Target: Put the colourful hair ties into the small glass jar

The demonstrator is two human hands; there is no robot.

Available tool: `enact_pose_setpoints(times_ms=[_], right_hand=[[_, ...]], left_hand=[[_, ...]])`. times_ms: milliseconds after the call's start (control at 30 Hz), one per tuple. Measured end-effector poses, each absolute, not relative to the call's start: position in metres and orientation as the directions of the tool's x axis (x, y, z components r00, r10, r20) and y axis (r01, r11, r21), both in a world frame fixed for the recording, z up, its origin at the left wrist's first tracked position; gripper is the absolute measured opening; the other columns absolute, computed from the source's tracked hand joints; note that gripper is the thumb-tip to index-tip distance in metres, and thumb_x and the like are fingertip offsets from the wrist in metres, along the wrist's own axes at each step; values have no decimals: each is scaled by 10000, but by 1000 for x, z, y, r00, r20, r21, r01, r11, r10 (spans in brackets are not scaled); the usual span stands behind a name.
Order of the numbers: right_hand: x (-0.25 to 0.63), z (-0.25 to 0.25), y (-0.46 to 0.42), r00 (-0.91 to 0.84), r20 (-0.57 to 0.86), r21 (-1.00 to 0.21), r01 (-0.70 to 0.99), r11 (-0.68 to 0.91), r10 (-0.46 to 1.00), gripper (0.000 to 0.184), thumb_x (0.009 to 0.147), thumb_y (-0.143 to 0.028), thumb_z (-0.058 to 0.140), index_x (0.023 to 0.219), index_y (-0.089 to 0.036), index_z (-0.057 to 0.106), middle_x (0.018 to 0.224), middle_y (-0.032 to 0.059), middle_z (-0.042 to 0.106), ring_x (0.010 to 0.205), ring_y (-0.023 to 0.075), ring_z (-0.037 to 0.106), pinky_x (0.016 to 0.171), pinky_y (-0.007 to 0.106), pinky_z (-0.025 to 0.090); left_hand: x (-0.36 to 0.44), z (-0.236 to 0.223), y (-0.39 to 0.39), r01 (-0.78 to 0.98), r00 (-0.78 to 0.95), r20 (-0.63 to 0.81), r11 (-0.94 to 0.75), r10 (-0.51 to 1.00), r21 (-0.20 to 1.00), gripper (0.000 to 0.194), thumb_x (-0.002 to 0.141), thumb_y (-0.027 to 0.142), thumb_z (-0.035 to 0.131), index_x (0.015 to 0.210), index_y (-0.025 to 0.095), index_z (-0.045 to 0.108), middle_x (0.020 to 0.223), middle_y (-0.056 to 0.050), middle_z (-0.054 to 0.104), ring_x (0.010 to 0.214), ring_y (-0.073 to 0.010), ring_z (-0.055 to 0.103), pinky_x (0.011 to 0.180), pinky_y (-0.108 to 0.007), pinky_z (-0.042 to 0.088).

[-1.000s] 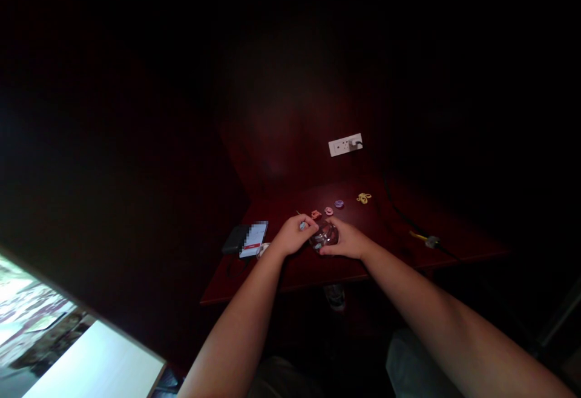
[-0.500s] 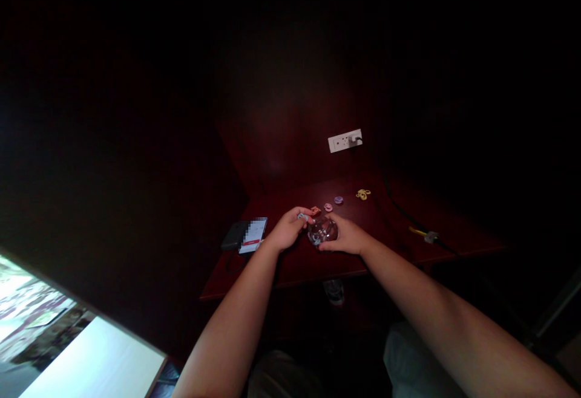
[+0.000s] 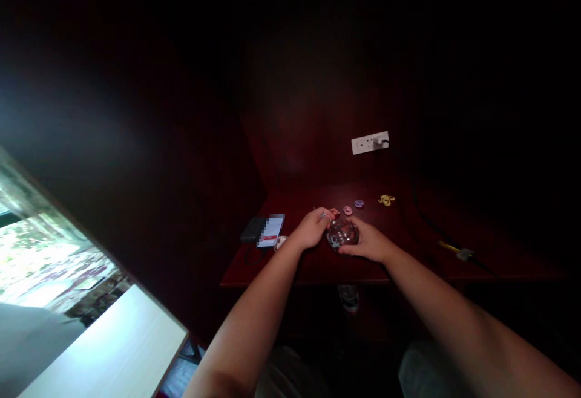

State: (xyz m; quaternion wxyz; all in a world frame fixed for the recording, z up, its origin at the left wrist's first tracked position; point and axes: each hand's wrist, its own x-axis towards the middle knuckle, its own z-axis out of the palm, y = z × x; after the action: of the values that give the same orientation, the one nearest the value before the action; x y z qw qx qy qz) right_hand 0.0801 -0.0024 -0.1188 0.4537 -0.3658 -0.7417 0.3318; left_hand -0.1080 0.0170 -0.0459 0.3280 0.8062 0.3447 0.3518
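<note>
My right hand [image 3: 370,242] is wrapped round the right side of a clear round glass jar [image 3: 344,236] on the dark red table. Some small pale-blue pieces show low inside the jar. At the jar's left rim, my left hand [image 3: 315,228] is closed in a pinch on a small light-blue band [image 3: 324,215], mostly hidden by the fingers. Just behind the hands lie an orange band bundle [image 3: 334,212], a pink one [image 3: 347,210] and a purple one [image 3: 359,204]. Farther right is a loose cluster of yellow bands [image 3: 386,200].
A phone [image 3: 272,228] with a lit screen lies beside a black case [image 3: 252,229] at the left. A wall socket [image 3: 370,143] holds a plug. Toward the right are a cable and a yellow-ended item [image 3: 449,247]. A pale board [image 3: 109,349] stands at lower left.
The view has turned left, so the table appears farther right. My left hand has come slightly closer to the jar, and less of the light-blue band shows. The right hand keeps its grip.
</note>
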Motion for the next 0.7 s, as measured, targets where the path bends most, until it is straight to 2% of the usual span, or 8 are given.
enact_pose_setpoints(times_ms=[233,433,700], right_hand=[[80,-116,-5,-316,450,-813,242,529,835,792,579,-382,811,1243,-178,431,1092,101,647,963,254,644,885,412,493],[82,-120,-2,-310,444,-810,261,525,841,773,572,-378,816,1222,-178,448,1049,93,657,939,252,646,869,411,497],[79,-114,-8,-303,434,-833,225,506,849,680,572,-367,816,1129,-179,475,987,72,663,864,223,654,790,372,517]], left_hand=[[-108,-48,20,305,517,358,-558,777,771,220,865,223,443,907,124,635,924,-76,665,868,-159,591,851,-293,441],[-109,-47,20,301,536,305,-515,788,802,248,810,104,407,901,109,638,909,-81,670,816,-144,598,809,-279,451],[-109,-42,16,294,571,263,-492,778,819,148,850,191,445,924,130,559,822,-53,670,814,-146,587,826,-289,430]])
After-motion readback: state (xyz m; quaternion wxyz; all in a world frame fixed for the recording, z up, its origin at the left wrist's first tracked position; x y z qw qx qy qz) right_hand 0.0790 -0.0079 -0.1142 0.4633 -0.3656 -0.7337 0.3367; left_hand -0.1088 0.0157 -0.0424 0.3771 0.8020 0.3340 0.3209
